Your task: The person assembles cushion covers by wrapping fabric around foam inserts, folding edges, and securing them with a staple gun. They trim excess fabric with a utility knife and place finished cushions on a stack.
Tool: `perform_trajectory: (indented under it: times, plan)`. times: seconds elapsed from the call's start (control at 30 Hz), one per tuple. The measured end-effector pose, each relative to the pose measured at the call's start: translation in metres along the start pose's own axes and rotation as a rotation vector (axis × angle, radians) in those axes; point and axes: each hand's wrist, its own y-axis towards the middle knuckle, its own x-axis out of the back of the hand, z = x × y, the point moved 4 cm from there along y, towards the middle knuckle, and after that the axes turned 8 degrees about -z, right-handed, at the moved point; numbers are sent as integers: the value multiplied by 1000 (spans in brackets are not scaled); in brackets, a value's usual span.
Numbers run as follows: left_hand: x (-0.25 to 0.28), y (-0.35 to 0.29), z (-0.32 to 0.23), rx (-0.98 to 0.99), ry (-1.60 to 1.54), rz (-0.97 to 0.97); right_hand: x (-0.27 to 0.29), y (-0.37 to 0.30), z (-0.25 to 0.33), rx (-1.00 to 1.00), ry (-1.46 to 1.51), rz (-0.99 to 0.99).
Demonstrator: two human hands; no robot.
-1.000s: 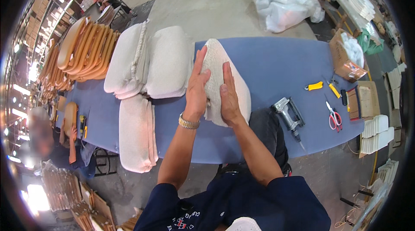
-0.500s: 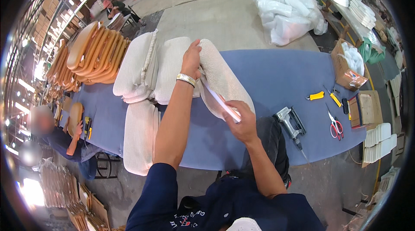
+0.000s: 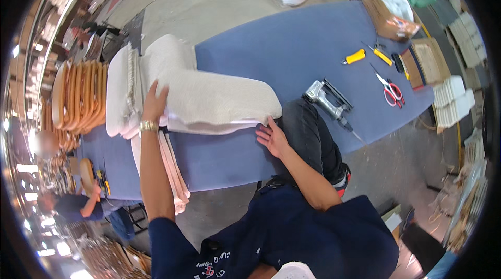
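A long cream fabric-covered pad with a rounded right end lies crosswise on the blue-covered table, a pale edge showing along its near side. My left hand, with a metal watch band at the wrist, rests at the pad's left end, fingers stretched out and apart. At the rounded right end, my right hand touches the near corner with its thumb, and its other fingers are spread. Beyond the pad lies another cream pad, partly covered. Stacked cream pads stand to the left of my left hand.
Brown curved panels are stacked at far left. A grey staple gun, yellow-handled tools and red-handled scissors lie on the right, near an open carton. Another person sits at lower left.
The pad has turned from slanting away from me to lying crosswise. My left hand has moved left, away from its far end. My right hand has opened from its grip on the near end.
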Motion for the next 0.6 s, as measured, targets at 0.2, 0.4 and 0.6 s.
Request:
perform_trajectory:
  times: [0.2, 0.4, 0.6]
  plan:
    - [9, -95, 57, 46, -44, -99, -12, 37, 9, 138, 252, 74]
    - [31, -190, 54, 230, -241, -194, -44, -2, 50, 283, 348, 138]
    - [-64, -283, 16, 627, -958, -8, -153, -149, 203, 892, -17, 334]
